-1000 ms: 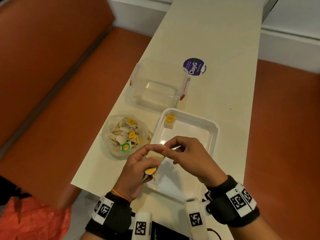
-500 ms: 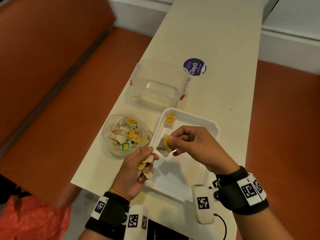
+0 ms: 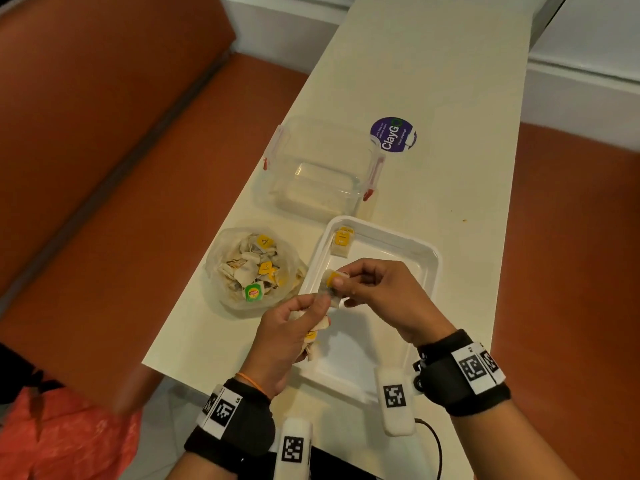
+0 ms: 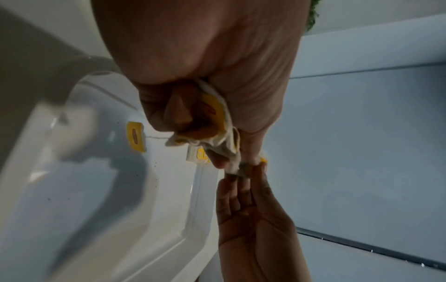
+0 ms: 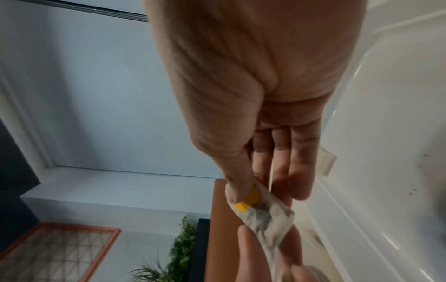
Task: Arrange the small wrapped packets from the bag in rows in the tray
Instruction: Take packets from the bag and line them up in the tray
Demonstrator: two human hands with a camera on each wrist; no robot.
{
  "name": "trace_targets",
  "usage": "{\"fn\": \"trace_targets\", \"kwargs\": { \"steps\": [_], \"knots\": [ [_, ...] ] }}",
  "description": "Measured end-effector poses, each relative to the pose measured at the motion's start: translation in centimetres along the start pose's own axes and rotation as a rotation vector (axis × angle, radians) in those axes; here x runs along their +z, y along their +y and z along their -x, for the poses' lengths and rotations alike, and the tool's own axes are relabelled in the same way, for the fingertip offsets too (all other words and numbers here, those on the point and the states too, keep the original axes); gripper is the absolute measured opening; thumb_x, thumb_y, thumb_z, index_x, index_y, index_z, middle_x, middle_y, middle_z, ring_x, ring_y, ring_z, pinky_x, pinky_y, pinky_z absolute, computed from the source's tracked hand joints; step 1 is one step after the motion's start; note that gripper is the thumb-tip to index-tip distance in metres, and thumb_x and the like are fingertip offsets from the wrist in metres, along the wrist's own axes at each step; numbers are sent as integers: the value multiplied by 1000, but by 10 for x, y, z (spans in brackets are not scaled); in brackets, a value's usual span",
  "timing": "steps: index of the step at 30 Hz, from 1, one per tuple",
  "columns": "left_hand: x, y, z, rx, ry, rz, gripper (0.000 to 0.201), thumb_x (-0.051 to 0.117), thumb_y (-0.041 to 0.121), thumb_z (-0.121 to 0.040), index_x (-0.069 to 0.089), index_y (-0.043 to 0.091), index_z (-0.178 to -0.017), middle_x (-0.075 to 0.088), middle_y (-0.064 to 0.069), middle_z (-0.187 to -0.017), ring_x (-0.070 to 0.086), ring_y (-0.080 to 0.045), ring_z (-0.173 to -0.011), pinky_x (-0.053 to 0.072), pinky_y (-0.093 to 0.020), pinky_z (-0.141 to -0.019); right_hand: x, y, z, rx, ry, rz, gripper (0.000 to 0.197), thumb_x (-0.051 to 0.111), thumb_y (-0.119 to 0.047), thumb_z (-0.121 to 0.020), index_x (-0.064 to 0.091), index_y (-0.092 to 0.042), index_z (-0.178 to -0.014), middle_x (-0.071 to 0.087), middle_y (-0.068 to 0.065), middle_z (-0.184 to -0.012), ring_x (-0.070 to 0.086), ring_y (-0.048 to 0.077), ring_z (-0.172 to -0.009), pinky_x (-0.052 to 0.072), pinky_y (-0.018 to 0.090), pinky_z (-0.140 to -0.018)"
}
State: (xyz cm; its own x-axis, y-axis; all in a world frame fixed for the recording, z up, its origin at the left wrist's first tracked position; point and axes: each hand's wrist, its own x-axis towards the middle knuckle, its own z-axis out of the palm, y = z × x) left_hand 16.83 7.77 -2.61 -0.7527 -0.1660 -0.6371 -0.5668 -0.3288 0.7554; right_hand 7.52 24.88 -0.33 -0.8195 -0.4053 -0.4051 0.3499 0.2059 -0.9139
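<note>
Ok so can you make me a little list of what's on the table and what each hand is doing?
tray: white, one packet lying in its far left corner
bag: clear, full of packets, left of the tray
box: clear, red clips, behind the tray
sticker: round, purple, on the table
left hand: grips a bunch of packets
right hand: pinches one packet with a yellow tag over the tray
</note>
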Motion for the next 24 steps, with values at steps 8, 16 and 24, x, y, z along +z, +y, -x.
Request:
{"fn": "trace_targets", "kwargs": {
  "steps": [8, 16, 24],
  "knots": [
    [-16, -7, -1, -64, 64, -6, 21, 82, 45, -85, 80, 34, -103, 75, 2, -87, 56, -9, -62, 40, -29, -64, 0, 45, -71, 53, 268, 87, 7, 79, -20, -92, 77, -14, -95, 80, 0, -84, 75, 15, -77, 63, 33, -79],
    [-29, -7, 0, -61, 74, -11, 23, 81, 42, -87, 80, 28, -104, 77, 1, -90, 62, -11, -70, 45, -25, -63, 0, 66, -124, 112, 380, 101, 8, 85, -12, -86, 78, -16, -82, 75, 1, -76, 64, 6, -58, 56, 21, -65],
    [-36, -9, 2, -75, 74, -16, 23, 79, 41, -89, 79, 26, -106, 76, -1, -86, 61, -12, -65, 43, -24, -58, -2, 73, -131, 88, 395, 198, 4, 77, -20, -92, 76, -17, -94, 75, 2, -87, 70, 19, -77, 58, 32, -76]
  ]
}}
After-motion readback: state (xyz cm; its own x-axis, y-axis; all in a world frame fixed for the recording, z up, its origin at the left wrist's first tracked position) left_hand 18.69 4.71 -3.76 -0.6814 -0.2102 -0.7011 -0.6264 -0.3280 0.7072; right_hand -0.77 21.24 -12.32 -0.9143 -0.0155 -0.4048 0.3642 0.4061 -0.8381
